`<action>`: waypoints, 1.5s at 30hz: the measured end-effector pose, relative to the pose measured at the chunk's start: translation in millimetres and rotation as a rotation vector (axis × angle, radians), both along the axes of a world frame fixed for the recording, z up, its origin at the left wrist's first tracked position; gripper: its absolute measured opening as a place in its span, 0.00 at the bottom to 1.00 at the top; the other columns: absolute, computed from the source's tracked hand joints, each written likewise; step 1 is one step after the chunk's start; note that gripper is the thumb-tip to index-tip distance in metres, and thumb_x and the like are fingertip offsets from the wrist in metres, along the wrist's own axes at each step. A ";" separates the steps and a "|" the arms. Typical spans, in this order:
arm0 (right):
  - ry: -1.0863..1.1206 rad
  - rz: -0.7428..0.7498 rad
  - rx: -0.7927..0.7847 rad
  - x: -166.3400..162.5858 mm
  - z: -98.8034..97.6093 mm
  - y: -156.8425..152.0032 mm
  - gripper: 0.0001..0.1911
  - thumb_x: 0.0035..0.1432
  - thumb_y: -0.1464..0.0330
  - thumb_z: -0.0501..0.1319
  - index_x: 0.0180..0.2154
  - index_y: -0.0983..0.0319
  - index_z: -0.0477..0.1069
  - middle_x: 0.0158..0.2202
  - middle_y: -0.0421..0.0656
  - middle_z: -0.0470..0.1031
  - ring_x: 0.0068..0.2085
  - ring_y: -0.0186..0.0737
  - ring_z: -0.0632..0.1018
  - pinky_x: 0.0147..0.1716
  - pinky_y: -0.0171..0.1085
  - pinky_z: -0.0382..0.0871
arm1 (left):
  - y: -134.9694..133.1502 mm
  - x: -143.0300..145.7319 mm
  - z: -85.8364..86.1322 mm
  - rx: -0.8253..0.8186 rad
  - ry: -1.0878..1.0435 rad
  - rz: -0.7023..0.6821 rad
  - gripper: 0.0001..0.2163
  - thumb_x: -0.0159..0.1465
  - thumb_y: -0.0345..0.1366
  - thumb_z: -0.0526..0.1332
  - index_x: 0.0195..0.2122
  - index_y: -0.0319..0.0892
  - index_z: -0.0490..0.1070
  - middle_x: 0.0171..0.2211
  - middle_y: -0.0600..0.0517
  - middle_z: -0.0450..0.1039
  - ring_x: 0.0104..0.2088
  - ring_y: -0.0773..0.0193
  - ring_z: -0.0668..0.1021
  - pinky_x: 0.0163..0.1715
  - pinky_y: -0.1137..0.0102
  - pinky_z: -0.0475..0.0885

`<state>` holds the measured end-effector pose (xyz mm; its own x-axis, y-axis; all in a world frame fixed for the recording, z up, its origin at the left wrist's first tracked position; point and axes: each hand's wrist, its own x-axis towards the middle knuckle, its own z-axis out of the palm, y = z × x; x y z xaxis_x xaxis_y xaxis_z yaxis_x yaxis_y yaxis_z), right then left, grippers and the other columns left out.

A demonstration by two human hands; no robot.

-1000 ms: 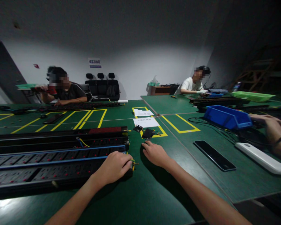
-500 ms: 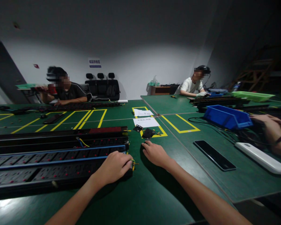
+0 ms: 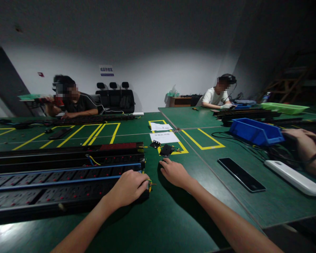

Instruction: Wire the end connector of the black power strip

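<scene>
Long black power strips point(image 3: 76, 191) with rows of sockets and small red parts lie side by side on the left. My left hand point(image 3: 129, 188) rests over the right end of the nearest strip, its fingers curled down around it. By its thumb, a yellow-green wire point(image 3: 150, 182) with a metal tip sticks out of that end. My right hand point(image 3: 175, 173) lies on the green table, fingers loosely extended and holding nothing. Just beyond its fingertips are a small black plate point(image 3: 166, 150) with wire attached and a smaller black slotted piece point(image 3: 155, 143).
To the right lie a dark phone point(image 3: 241, 174), a white oblong device point(image 3: 296, 177), black cables and a blue bin point(image 3: 255, 131). A co-worker's hands point(image 3: 302, 140) are beside the bin. Two more people sit across the table. Paper sheets point(image 3: 164, 137) lie by yellow tape outlines.
</scene>
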<state>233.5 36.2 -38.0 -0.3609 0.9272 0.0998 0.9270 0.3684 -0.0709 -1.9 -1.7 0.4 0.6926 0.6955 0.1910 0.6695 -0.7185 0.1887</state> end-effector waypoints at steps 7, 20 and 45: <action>-0.002 0.010 0.024 0.6 -0.2 0.4 0.21 0.69 0.66 0.48 0.58 0.61 0.67 0.57 0.53 0.70 0.46 0.48 0.79 0.43 0.41 0.71 | 0.7 -0.4 -1.9 0.008 0.001 -0.001 0.11 0.71 0.36 0.52 0.42 0.46 0.75 0.37 0.54 0.79 0.38 0.60 0.79 0.39 0.67 0.65; -0.005 0.003 0.012 0.1 -0.4 0.5 0.20 0.69 0.65 0.48 0.58 0.61 0.67 0.58 0.54 0.70 0.46 0.48 0.79 0.43 0.41 0.71 | -0.2 0.0 -0.6 0.014 -0.013 -0.008 0.12 0.72 0.37 0.52 0.41 0.45 0.75 0.36 0.52 0.79 0.37 0.61 0.79 0.39 0.68 0.66; 0.492 0.139 0.022 -7.9 8.9 -10.8 0.15 0.67 0.62 0.51 0.40 0.61 0.75 0.38 0.45 0.77 0.37 0.40 0.77 0.37 0.36 0.68 | -3.8 -0.9 -1.3 0.037 0.044 0.019 0.09 0.70 0.36 0.54 0.40 0.45 0.74 0.35 0.52 0.79 0.37 0.59 0.79 0.39 0.67 0.66</action>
